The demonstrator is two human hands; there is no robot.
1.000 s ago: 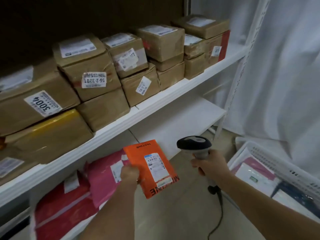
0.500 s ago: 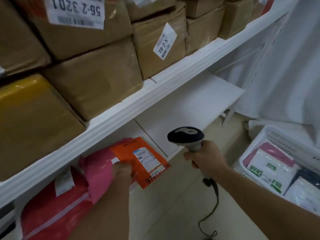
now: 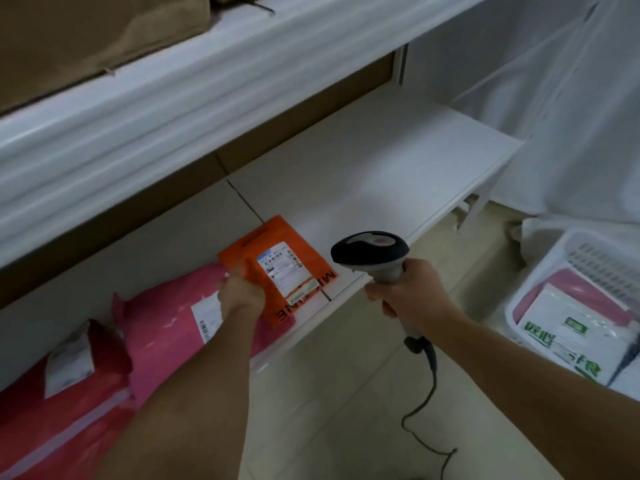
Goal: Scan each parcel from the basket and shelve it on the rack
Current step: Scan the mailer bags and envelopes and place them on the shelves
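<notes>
Hands (image 3: 242, 294) over white lower shelf (image 3: 381, 168)

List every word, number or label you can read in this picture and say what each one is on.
"MI...NE": black capitals along the edge of the orange parcel that the left hand holds; the middle letters are covered by tape.
Orange parcel's white shipping label: barcodes and print, too small to read.
Pink parcel label: blurred, unreadable.
Red parcel label: blurred, unreadable.
White parcel in the basket: large green characters, too blurred to read.
</notes>
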